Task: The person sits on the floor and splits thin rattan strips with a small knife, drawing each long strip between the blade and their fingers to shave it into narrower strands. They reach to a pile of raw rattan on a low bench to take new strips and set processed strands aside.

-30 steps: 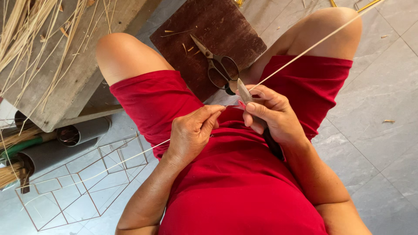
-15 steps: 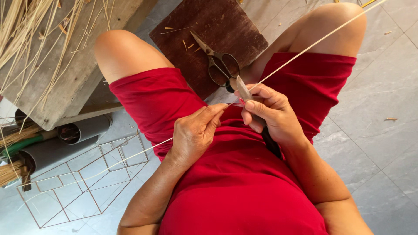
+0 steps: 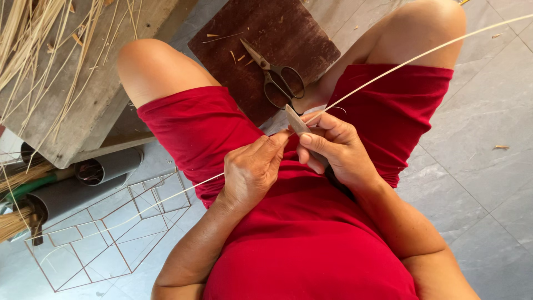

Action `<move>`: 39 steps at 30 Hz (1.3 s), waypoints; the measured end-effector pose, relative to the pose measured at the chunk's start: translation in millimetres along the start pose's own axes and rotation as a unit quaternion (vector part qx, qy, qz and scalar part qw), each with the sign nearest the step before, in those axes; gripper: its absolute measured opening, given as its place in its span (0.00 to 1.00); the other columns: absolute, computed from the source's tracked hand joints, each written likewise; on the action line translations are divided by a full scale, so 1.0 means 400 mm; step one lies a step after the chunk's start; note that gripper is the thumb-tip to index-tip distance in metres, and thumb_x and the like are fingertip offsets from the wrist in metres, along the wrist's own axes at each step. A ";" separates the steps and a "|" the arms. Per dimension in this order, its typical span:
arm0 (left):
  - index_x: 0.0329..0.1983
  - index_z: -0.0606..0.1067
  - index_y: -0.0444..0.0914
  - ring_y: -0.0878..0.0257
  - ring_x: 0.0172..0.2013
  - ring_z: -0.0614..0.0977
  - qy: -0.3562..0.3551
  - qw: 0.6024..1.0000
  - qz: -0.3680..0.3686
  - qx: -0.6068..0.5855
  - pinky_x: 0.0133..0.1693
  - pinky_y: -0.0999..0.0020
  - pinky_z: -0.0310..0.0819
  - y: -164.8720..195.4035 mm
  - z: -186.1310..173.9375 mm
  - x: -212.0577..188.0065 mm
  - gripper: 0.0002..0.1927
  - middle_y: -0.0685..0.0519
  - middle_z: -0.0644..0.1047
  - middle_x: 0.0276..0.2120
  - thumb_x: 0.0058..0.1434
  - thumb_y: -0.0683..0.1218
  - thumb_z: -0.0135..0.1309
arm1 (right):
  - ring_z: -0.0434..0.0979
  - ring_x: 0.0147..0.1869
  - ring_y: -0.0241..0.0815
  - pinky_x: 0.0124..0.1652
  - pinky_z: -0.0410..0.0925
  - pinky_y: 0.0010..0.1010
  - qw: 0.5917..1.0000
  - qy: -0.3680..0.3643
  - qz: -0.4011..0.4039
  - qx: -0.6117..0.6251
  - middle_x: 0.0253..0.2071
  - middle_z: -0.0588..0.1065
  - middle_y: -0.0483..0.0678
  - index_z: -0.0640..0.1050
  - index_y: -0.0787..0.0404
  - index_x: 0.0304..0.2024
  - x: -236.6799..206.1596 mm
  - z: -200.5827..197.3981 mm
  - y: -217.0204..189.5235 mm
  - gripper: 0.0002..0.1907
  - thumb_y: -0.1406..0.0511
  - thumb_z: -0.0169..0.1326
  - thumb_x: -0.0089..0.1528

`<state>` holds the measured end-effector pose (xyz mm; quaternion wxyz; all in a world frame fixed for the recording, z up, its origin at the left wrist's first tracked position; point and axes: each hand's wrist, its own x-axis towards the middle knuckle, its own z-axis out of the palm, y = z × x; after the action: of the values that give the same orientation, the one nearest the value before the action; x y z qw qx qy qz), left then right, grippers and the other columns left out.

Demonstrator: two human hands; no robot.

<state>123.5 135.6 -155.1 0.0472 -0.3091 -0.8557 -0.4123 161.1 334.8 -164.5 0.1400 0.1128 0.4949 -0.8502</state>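
Grey floor tiles point(image 3: 477, 166) lay beneath the seated person, whose left hand point(image 3: 252, 169) pinched a long pale reed strip point(image 3: 400, 62) taut while the right hand point(image 3: 336, 149) gripped a small steel-bladed knife point(image 3: 296, 120) against it, both hands close over the red-shorted lap.

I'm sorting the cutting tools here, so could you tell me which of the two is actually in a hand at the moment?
The small knife, gripped in the right hand with its blade against the thin strip. The scissors lie untouched on the dark brown board.

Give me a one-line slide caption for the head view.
Right hand presses a small knife blade against a thin pale cane strip pinched by the left hand, above dark metal scissors.
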 end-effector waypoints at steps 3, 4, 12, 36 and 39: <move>0.54 0.77 0.39 0.59 0.24 0.78 -0.002 1.000 0.014 0.008 0.27 0.65 0.72 -0.003 0.003 0.001 0.15 0.52 0.75 0.28 0.64 0.38 0.61 | 0.67 0.23 0.30 0.22 0.59 0.19 1.000 0.010 0.000 -0.002 0.26 0.74 0.46 0.75 0.65 0.51 0.000 -0.002 -0.005 0.08 0.70 0.52 0.69; 0.54 0.77 0.39 0.59 0.23 0.77 -0.003 1.000 0.020 0.017 0.27 0.64 0.71 -0.003 0.003 0.001 0.16 0.52 0.75 0.27 0.64 0.38 0.61 | 0.67 0.23 0.30 0.21 0.59 0.19 1.000 0.013 -0.005 -0.001 0.26 0.74 0.46 0.75 0.65 0.51 0.000 -0.004 -0.008 0.09 0.70 0.52 0.69; 0.55 0.78 0.39 0.61 0.23 0.76 -0.008 0.999 0.032 0.021 0.26 0.65 0.70 -0.009 -0.013 -0.010 0.16 0.53 0.73 0.25 0.64 0.38 0.62 | 0.66 0.23 0.30 0.22 0.60 0.19 0.999 0.031 -0.038 -0.015 0.27 0.75 0.47 0.77 0.69 0.50 0.006 -0.038 -0.027 0.09 0.70 0.53 0.69; 0.50 0.78 0.37 0.62 0.33 0.86 -0.016 0.992 -0.076 -0.096 0.33 0.71 0.80 -0.001 -0.026 0.023 0.08 0.50 0.82 0.37 0.69 0.40 0.56 | 0.68 0.22 0.30 0.22 0.62 0.19 0.997 -0.008 -0.007 -0.076 0.27 0.76 0.48 0.71 0.64 0.61 0.004 -0.015 -0.047 0.18 0.71 0.50 0.68; 0.48 0.79 0.38 0.62 0.32 0.86 -0.026 0.992 -0.091 -0.084 0.32 0.71 0.79 -0.015 -0.040 0.021 0.07 0.51 0.82 0.34 0.68 0.40 0.57 | 0.67 0.23 0.30 0.23 0.60 0.19 0.998 0.017 -0.014 -0.052 0.28 0.76 0.47 0.72 0.66 0.61 0.008 -0.031 -0.053 0.18 0.71 0.51 0.69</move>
<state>110.3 125.1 -145.9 -0.0384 -0.2433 -0.8437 -0.4770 151.3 355.1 -154.4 0.1252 0.1129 0.5424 -0.8230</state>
